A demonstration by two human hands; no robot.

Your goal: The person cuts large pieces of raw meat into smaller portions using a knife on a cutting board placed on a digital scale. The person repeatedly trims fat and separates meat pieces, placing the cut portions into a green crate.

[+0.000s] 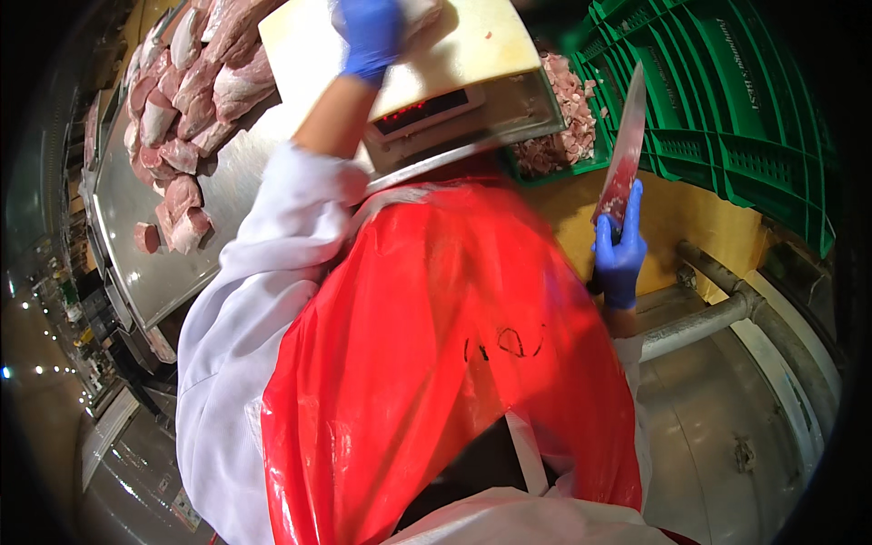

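My left hand, in a blue glove, is over the white cutting board at the top edge of the view. It is blurred, and its fingers are hidden. Right beside it, partly cut off by the view's edge, lies a piece of pale raw meat. Out to the right, my right hand, also blue-gloved, is closed round the dark handle of a long knife. The blade points up and away from me, with small bits of meat stuck near its base. One finger stretches along the blade's base.
Raw meat pieces are heaped on a steel table at the left. Under the board's front sits a scale with a lit red display. Green crates stand at the right, one holding meat trimmings. Metal pipes run at the lower right.
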